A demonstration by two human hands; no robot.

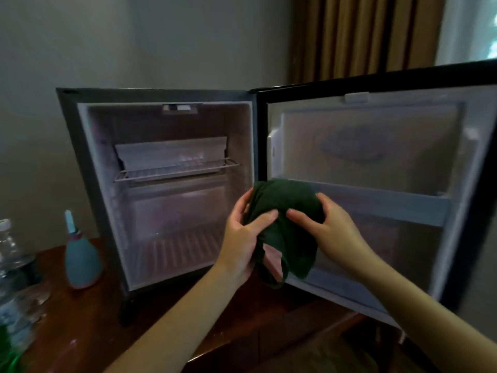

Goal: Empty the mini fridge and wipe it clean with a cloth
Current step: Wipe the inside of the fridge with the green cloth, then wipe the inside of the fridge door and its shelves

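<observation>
We judge the emptying to be done and the wiping about to begin: the mini fridge (105, 200) stands on the wooden counter (88, 327) with its door (376, 146) swung wide toward 3 o'clock, and we see nothing on the wire shelf (174, 170), on the ribbed floor below it, or in the door rack (390, 205). The dark green cloth (287, 200) is in mid-air near the middle of the view, in front of the hinge edge where cabinet and door meet, touching neither. Our left hand (242, 238) grips its 9 o'clock side with curled fingers (263, 219) and the thumb laid across the front; our right hand (330, 232) clasps the 3 o'clock side, its fingers bent over the bundle. The cloth is bunched into a rough pad, with a loose loop hanging toward 6 o'clock. At 9 o'clock from the fridge a small blue bottle (82, 259) stands on the counter, and clear water bottles (10, 265) sit farther out at the frame's edge, seemingly what came out of the cabinet. The next move, as we read it, calls for tucking that loose loop in, passing the pad to one hand, and carrying it toward 10 o'clock into the cavity, starting high on the walls. The wire shelf may snag the loop unless we gather it first.
</observation>
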